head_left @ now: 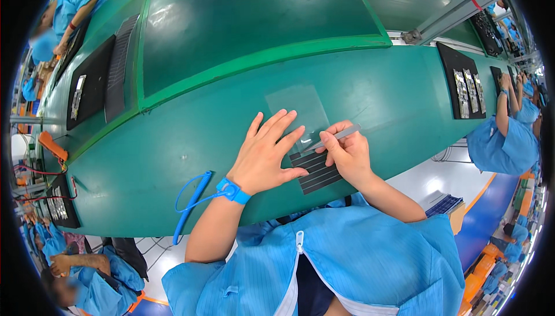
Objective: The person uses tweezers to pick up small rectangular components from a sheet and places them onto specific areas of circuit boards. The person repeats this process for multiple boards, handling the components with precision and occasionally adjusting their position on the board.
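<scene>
strip sheet [321, 178] on table [393, 96] | film [298, 105] beyond it | board [454, 57] far right (parts [461, 94] atop)

The left hand [261, 159] showed its back only; the palm was concealed, and its fingers obscured part of the clear sheet's [295, 101] left side. The right hand [350, 155] covered the upper right of the black striped sheet [319, 182]. The tip of the slim grey tool [347, 132] was too fine to confirm contact. The lower edge cut off the blue jacket [358, 246]. Faces of the co-workers at upper left [75, 5] and lower left [110, 287] were blurred.
</scene>
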Motion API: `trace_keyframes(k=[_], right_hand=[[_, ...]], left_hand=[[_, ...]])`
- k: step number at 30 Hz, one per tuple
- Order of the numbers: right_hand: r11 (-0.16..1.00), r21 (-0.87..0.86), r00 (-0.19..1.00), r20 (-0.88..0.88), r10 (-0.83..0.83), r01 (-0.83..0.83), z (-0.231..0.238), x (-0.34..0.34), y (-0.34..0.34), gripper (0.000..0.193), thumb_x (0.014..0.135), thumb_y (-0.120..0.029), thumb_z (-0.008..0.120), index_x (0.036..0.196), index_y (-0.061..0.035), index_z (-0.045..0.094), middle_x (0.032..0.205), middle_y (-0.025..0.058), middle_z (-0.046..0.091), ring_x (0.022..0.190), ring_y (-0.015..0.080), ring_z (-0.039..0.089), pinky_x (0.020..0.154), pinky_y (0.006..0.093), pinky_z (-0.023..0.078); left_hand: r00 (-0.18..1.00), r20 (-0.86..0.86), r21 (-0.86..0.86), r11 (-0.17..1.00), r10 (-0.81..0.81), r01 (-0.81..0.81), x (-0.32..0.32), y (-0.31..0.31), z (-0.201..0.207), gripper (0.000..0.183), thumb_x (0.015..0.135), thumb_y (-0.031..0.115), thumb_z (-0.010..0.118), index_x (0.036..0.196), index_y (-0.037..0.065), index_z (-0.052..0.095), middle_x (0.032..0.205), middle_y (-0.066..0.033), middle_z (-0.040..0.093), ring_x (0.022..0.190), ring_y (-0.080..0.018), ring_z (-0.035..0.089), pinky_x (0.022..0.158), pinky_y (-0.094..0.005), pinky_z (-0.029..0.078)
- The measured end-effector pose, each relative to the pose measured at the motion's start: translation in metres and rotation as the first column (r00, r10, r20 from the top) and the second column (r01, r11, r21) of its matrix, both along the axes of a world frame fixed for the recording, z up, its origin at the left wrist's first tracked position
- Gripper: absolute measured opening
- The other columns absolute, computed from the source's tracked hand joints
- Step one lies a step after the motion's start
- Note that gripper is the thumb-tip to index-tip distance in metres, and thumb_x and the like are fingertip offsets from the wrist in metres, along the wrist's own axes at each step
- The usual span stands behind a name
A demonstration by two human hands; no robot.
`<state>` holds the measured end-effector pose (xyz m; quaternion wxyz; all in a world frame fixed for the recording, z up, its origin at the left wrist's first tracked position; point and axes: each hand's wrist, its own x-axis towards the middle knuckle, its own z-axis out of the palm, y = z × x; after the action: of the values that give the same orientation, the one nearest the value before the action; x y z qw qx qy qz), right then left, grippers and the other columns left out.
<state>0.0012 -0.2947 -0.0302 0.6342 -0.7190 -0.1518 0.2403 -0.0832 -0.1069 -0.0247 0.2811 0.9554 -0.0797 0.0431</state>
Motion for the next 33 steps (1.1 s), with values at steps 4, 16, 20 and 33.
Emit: trace_keyframes(k=[4,16,20,33], right_hand=[[0.999,0.038,0.997,-0.077,-0.013,0.016,-0.001,0.002,-0.003,0.018,0.091,-0.017,0.059,0.092,-0.0003,0.053,0.069,0.0067,0.063,0.049,0.0053,0.055,0.043,0.0189,0.041],[0.996,0.084,0.995,-0.097,0.027,-0.019,-0.003,0.004,-0.004,0.018,0.094,-0.020,0.056,0.094,-0.0024,0.051,0.070,0.0071,0.062,0.047,0.0054,0.052,0.044,0.0179,0.040],[0.967,0.237,0.964,-0.263,-0.027,0.092,0.000,0.017,-0.007,0.018,0.095,-0.020,0.053,0.095,-0.0027,0.049,0.070,0.0084,0.062,0.046,0.0067,0.051,0.043,0.0179,0.039],[0.801,0.559,0.946,-0.324,-0.026,0.214,0.022,0.116,0.043,0.017,0.092,-0.023,0.059,0.091,-0.0067,0.054,0.070,0.0074,0.061,0.045,0.0069,0.046,0.042,0.0206,0.033]], left_hand=[[1.000,-0.006,-0.007,1.000,-0.003,0.003,0.000,0.000,0.000,0.077,0.061,0.041,0.080,0.127,0.014,0.052,0.141,-0.0118,0.039,0.132,-0.0312,0.034,0.107,-0.0558,0.023],[1.000,-0.020,0.002,1.000,-0.001,0.001,0.000,0.002,0.002,0.076,0.061,0.043,0.080,0.126,0.014,0.053,0.141,-0.0115,0.039,0.132,-0.0305,0.034,0.107,-0.0559,0.023],[1.000,-0.015,0.004,1.000,0.003,-0.003,0.001,0.000,0.001,0.076,0.061,0.044,0.080,0.126,0.014,0.054,0.140,-0.0114,0.040,0.132,-0.0303,0.035,0.107,-0.0559,0.023],[0.994,0.112,-0.003,1.000,0.007,-0.006,0.019,-0.009,0.010,0.068,0.078,0.046,0.067,0.132,0.010,0.046,0.143,-0.0192,0.033,0.134,-0.0381,0.029,0.106,-0.0594,0.022]])
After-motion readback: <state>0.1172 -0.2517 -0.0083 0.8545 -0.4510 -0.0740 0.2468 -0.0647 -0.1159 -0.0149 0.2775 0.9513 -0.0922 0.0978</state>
